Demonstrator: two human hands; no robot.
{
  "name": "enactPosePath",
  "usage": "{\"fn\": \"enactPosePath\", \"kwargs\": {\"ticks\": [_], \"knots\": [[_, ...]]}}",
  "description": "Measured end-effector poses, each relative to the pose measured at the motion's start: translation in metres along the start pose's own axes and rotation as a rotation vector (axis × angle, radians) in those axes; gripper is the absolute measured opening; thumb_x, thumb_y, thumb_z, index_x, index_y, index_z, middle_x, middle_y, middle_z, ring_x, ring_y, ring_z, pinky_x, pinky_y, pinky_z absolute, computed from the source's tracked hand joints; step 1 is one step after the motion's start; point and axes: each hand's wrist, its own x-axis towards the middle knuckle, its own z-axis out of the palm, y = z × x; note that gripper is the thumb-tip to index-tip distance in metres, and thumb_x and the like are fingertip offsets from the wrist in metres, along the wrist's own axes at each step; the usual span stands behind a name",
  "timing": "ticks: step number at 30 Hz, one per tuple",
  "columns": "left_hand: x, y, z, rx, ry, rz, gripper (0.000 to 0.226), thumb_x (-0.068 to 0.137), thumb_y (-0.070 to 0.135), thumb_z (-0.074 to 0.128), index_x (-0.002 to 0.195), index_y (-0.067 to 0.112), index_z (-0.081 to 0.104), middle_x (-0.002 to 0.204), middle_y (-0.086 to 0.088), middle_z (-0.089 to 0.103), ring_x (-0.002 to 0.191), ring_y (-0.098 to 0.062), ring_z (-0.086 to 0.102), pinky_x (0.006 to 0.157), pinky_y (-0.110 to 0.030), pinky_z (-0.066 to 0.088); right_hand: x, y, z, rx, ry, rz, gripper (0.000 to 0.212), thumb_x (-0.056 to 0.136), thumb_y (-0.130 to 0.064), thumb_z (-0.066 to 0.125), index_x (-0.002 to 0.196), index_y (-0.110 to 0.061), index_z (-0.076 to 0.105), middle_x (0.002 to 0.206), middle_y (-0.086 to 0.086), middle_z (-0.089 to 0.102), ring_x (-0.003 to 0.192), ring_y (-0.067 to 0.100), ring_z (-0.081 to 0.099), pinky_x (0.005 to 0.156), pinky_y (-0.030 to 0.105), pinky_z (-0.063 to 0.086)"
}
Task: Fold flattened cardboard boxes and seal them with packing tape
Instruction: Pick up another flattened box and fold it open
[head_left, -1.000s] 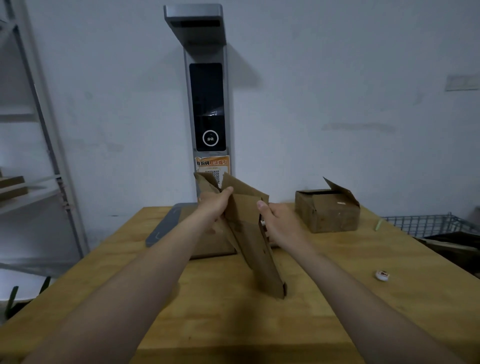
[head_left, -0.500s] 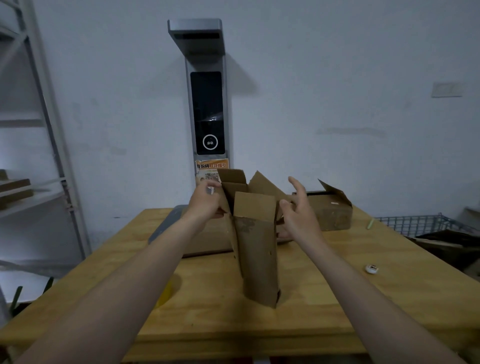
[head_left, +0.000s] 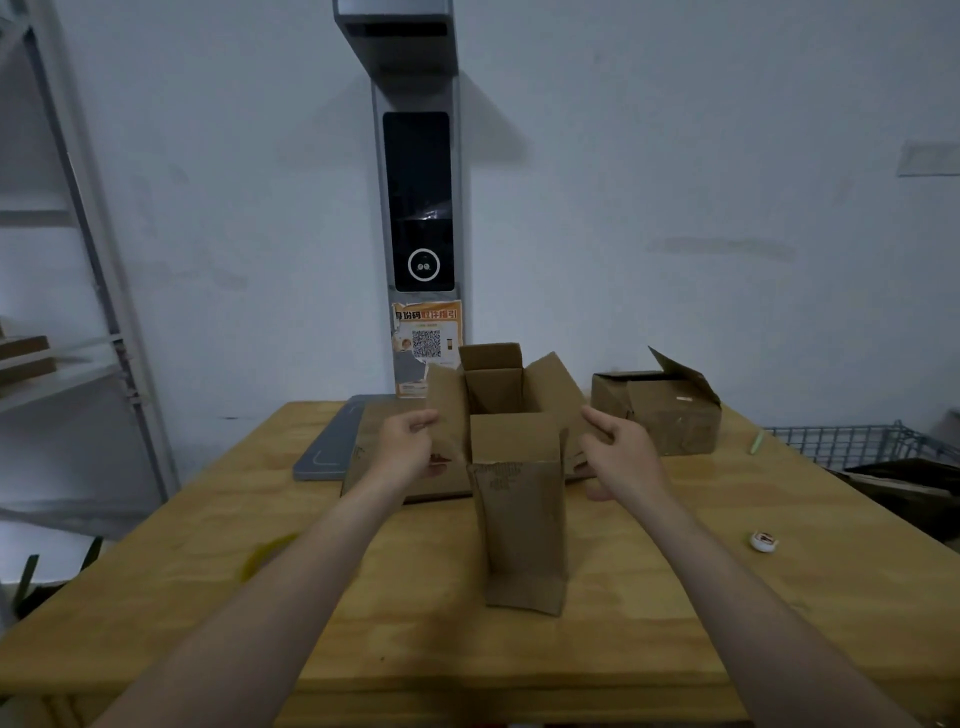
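Observation:
A brown cardboard box (head_left: 519, 519) stands upright in the middle of the wooden table (head_left: 649, 623). It is opened into a tall square tube, and its top flaps stick up. My left hand (head_left: 408, 449) grips the left top flap, thumb on the near side. On the other side, my right hand (head_left: 621, 449) holds the right top flap with curled fingers. A small roll of tape (head_left: 763, 540) lies on the table to the right, apart from both hands.
A second box (head_left: 660, 410) with one raised flap sits at the back right. Flat cardboard (head_left: 384, 467) lies on a grey scale plate (head_left: 324, 452) behind the box. A scanner column (head_left: 421, 208) stands at the wall, a wire basket (head_left: 857, 441) right, a metal shelf (head_left: 78, 260) left.
The box has gone from a slanted, flattened shape to an upright open tube. My hands have moved apart onto the two side flaps, and my right hand has closed on its flap.

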Motion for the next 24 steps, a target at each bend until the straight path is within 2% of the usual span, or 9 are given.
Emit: {"fn": "enactPosePath", "kwargs": {"ticks": [4, 6, 8, 13, 15, 17, 19, 21, 24], "knots": [[-0.006, -0.003, 0.011, 0.041, 0.025, 0.048, 0.033, 0.109, 0.027, 0.045, 0.139, 0.023, 0.058, 0.128, 0.000, 0.059, 0.092, -0.014, 0.067, 0.077, -0.036, 0.061, 0.014, 0.005, 0.000, 0.091, 0.025, 0.051, 0.071, 0.089, -0.052, 0.070, 0.152, -0.029, 0.045, 0.140, 0.008, 0.059, 0.104, 0.028, 0.069, 0.066, 0.041, 0.064], [-0.008, -0.012, 0.021, 0.074, 0.028, 0.101, 0.050, 0.099, 0.049, 0.059, 0.142, 0.025, 0.052, 0.133, 0.005, 0.054, 0.110, -0.013, 0.061, 0.087, -0.038, 0.059, 0.013, 0.010, 0.004, 0.084, 0.077, 0.030, 0.094, 0.072, -0.072, 0.074, 0.150, -0.027, 0.047, 0.143, 0.002, 0.057, 0.115, 0.026, 0.065, 0.073, 0.047, 0.064], [-0.007, -0.021, 0.034, 0.078, 0.049, 0.119, 0.072, 0.086, 0.057, 0.073, 0.144, 0.026, 0.044, 0.131, 0.010, 0.047, 0.118, -0.011, 0.049, 0.097, -0.036, 0.051, 0.013, 0.019, 0.011, 0.069, 0.137, 0.001, 0.108, 0.061, -0.077, 0.077, 0.150, -0.024, 0.047, 0.144, 0.000, 0.057, 0.124, 0.023, 0.060, 0.086, 0.053, 0.061], [-0.007, -0.033, 0.057, 0.054, 0.145, 0.187, 0.080, 0.073, 0.045, 0.089, 0.134, 0.029, 0.040, 0.109, 0.023, 0.044, 0.092, 0.002, 0.048, 0.084, -0.030, 0.047, 0.013, 0.032, 0.029, -0.006, 0.255, -0.083, 0.096, 0.075, -0.048, 0.086, 0.155, -0.021, 0.039, 0.143, -0.003, 0.054, 0.120, 0.008, 0.051, 0.093, 0.028, 0.052], [-0.007, -0.037, 0.059, 0.008, 0.152, 0.190, 0.074, 0.076, 0.036, 0.088, 0.130, 0.030, 0.039, 0.110, 0.022, 0.043, 0.096, 0.001, 0.048, 0.087, -0.030, 0.047, 0.015, 0.033, 0.033, -0.007, 0.265, -0.089, 0.094, 0.079, -0.045, 0.084, 0.156, -0.023, 0.036, 0.148, -0.004, 0.048, 0.128, 0.011, 0.048, 0.096, 0.027, 0.050], [-0.008, -0.037, 0.060, -0.013, 0.156, 0.195, 0.071, 0.079, 0.031, 0.086, 0.131, 0.029, 0.038, 0.119, 0.014, 0.044, 0.109, -0.007, 0.047, 0.089, -0.027, 0.043, 0.015, 0.030, 0.033, -0.025, 0.266, -0.094, 0.087, 0.081, -0.040, 0.083, 0.155, -0.026, 0.038, 0.144, -0.005, 0.042, 0.121, 0.006, 0.046, 0.082, 0.011, 0.045], [-0.011, -0.033, 0.061, -0.022, 0.146, 0.197, 0.070, 0.081, 0.028, 0.085, 0.133, 0.027, 0.039, 0.120, 0.012, 0.043, 0.110, -0.009, 0.046, 0.086, -0.023, 0.042, 0.013, 0.029, 0.033, -0.077, 0.311, -0.127, 0.071, 0.080, -0.037, 0.085, 0.142, -0.032, 0.051, 0.135, -0.006, 0.035, 0.110, 0.005, 0.045, 0.066, 0.005, 0.042], [-0.016, -0.031, 0.063, -0.024, 0.141, 0.191, 0.068, 0.083, 0.026, 0.084, 0.133, 0.026, 0.038, 0.111, 0.014, 0.045, 0.096, -0.003, 0.049, 0.073, -0.013, 0.039, 0.008, 0.032, 0.033, -0.162, 0.397, -0.205, 0.045, 0.078, -0.037, 0.086, 0.114, -0.031, 0.062, 0.123, -0.005, 0.034, 0.099, 0.005, 0.045, 0.065, 0.002, 0.043], [-0.026, -0.031, 0.071, -0.047, 0.109, 0.202, 0.060, 0.090, 0.026, 0.077, 0.132, 0.032, 0.035, 0.109, 0.007, 0.054, 0.088, -0.005, 0.055, 0.068, -0.014, 0.046, 0.000, 0.040, 0.032, -0.277, 0.410, -0.274, 0.019, 0.085, -0.037, 0.078, 0.090, -0.028, 0.063, 0.096, -0.011, 0.048, 0.080, 0.003, 0.052, 0.057, 0.011, 0.043]]}}
